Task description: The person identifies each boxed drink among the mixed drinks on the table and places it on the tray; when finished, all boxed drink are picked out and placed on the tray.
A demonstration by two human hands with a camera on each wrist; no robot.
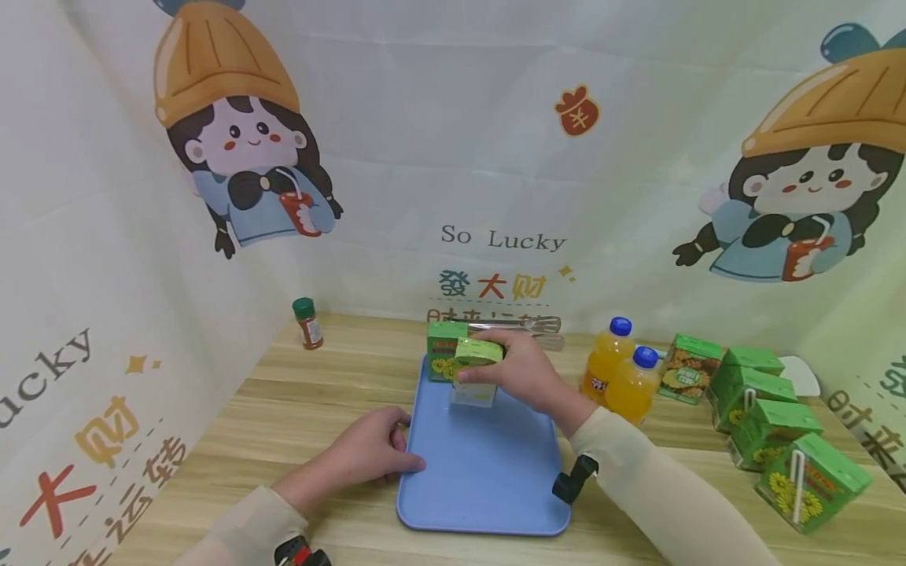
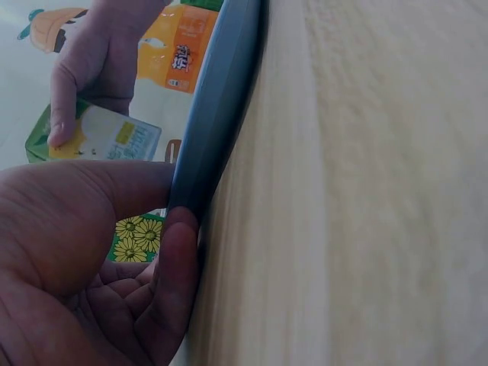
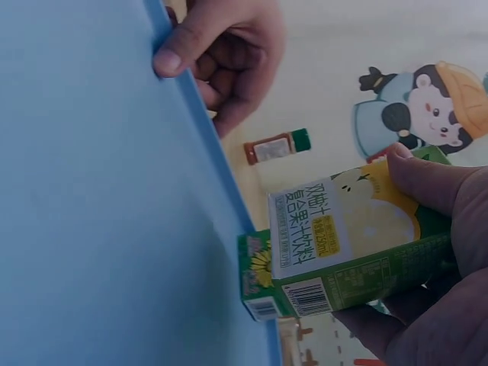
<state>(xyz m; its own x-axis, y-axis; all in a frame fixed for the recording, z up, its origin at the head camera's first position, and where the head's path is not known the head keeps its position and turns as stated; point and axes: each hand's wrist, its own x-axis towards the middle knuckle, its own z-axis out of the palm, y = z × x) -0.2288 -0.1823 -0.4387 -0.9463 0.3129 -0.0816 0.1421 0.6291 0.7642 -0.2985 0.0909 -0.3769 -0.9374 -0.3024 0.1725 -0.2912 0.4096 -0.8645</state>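
My right hand (image 1: 527, 373) grips a green, yellow and white juice carton (image 3: 347, 225) from above, thumb on one broad face and fingers round the other side. In the head view the carton is over the far part of a blue tray (image 1: 484, 479). Just behind it a green drink carton with yellow flowers (image 1: 440, 346) stands upright at the tray's far left corner. At the tray's left edge, my left hand (image 1: 371, 448) pinches the rim (image 2: 210, 130), its thumb over the top and its fingers curled beneath, at the outer side.
Two orange drink bottles (image 1: 632, 385) with blue caps stand right of the tray. Further right are several green cartons (image 1: 814, 481), some with straws. Metal tongs (image 1: 527, 324) lie behind the tray. A green-capped spice jar (image 1: 308, 324) stands at the back left, near the printed cloth backdrop (image 1: 396, 157).
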